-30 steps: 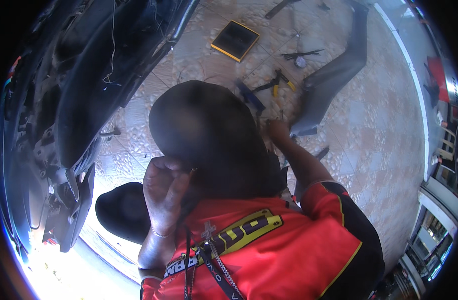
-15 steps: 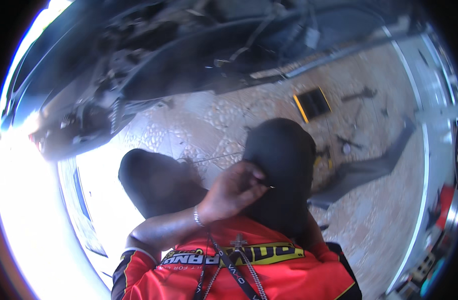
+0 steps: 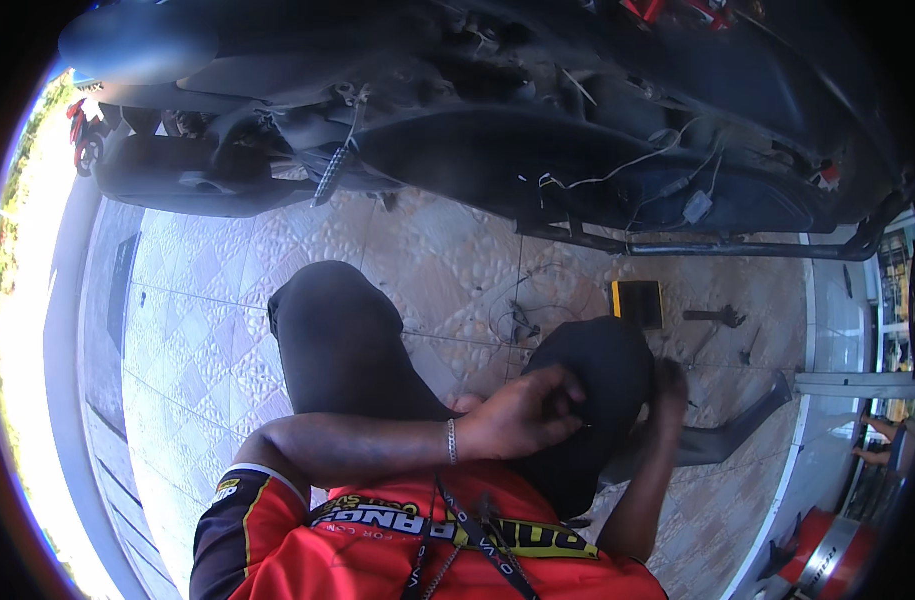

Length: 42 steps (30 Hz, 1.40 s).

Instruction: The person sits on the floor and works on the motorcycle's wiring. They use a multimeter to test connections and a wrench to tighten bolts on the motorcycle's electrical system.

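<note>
By the right knee (image 3: 592, 352), the left hand (image 3: 530, 412) pinches a tiny shiny thing (image 3: 588, 427), best held steady; the right hand (image 3: 667, 388), just right of the knee, is too blurry to tell its grip.

L hand (image 3: 527, 412) has a shiny metal chain bracelet (image 3: 451, 440) at the wrist & a tiny bit (image 3: 587, 427) w/ a bright glint at its fingertips, over matt cloth trousers (image 3: 342, 345); nearer than both hands, the shirt (image 3: 577, 575) is smooth cloth w/ soft sheen, the lanyard (image 3: 479, 547) flat woven fabric. Just beyond R hand (image 3: 667, 390), the tray (image 3: 637, 304) looks like smooth plastic, the tool (image 3: 715, 316) dull metal; to R hand's rt, the panel (image 3: 732, 432) = matt plastic. Farther past both hands, the vehicle's body (image 3: 477, 160) is smooth semi-gloss plastic w/ a ribbed metal-looking lever (image 3: 330, 177), floor tiles (image 3: 207, 330) pebble-patterned, part glossy.
</note>
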### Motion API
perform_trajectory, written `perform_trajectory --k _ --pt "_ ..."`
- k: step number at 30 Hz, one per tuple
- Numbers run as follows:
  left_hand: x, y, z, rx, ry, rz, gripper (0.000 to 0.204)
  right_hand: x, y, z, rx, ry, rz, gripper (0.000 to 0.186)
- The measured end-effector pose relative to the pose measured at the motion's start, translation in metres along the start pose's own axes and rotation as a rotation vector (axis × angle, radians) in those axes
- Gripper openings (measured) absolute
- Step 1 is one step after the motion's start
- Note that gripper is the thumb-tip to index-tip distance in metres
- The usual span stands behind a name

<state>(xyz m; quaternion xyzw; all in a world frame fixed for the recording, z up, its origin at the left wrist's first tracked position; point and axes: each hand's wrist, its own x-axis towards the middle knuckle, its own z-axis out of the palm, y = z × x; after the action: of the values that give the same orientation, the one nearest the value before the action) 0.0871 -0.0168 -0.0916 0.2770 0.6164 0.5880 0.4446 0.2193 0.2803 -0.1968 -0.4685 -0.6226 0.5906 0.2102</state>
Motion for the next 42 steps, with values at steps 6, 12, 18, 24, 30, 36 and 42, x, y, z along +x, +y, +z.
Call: perform_trajectory --k 6,12,18,24,30,36,42 --pt "0.002 -0.007 0.010 0.027 0.016 0.136 0.034 -0.029 -0.229 0.102 -0.023 -0.453 -0.271 0.026" --pt "0.003 -0.015 0.011 -0.009 0.008 0.160 0.036 -0.012 -0.296 0.272 0.033 -0.666 -0.372 0.019" --pt "0.003 -0.017 0.000 0.008 0.072 0.188 0.034 -0.005 -0.300 0.314 0.170 -0.657 -0.144 0.013" --pt "0.004 -0.017 0.001 -0.032 0.008 0.146 0.036 -0.008 -0.300 0.312 0.241 -0.778 -0.040 0.016" --pt "0.007 -0.016 0.006 -0.007 -0.013 0.160 0.037 -0.027 -0.304 0.332 0.404 -0.836 0.017 0.020" --pt "0.010 -0.017 0.008 0.007 -0.037 0.106 0.037 -0.037 -0.313 0.359 0.613 -0.855 0.107 0.017" --pt "0.008 -0.019 0.008 -0.034 -0.019 0.113 0.038 -0.023 -0.303 0.357 0.495 -0.846 0.124 0.020"
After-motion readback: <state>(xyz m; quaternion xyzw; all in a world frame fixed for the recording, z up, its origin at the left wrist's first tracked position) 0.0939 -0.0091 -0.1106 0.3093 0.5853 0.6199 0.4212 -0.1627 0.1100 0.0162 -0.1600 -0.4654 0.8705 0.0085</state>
